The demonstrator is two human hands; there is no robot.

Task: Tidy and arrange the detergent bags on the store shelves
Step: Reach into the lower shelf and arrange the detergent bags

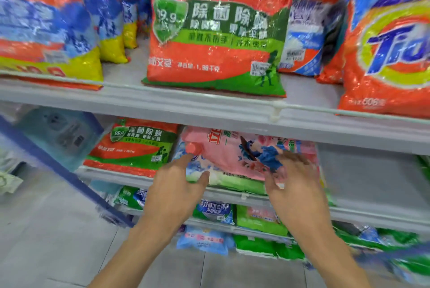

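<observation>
A person is reaching with both bare hands into the middle grey metal shelf (372, 183) of a store display, where a soft pink plastic detergent pouch (228, 155) with a round pink screw cap (192, 148) is lying on top of a green-and-white pouch (232, 183). The left hand (179, 185) is meeting the pink pouch at its lower left corner – fingers stretching straight up towards the cap, thumb spreading across to touch the bottom edge, the grip wide and not closing round anything. The right hand (295, 180), blurring in motion, is lying on the pouch's right front with fingers extended, its grip likewise looking loose and flat. Just left of the pouch, an orange-and-green plastic detergent bag (135, 148) is lying on the same shelf. On the upper grey shelf (209, 106), a larger orange-and-green bag (216, 38) is standing upright between orange, blue and yellow bags (46, 31) and an orange bag with a yellow ring logo (386, 50). Below, green and blue pouches (214, 212) are filling the lower shelves above a grey tiled floor (58, 229).
</observation>
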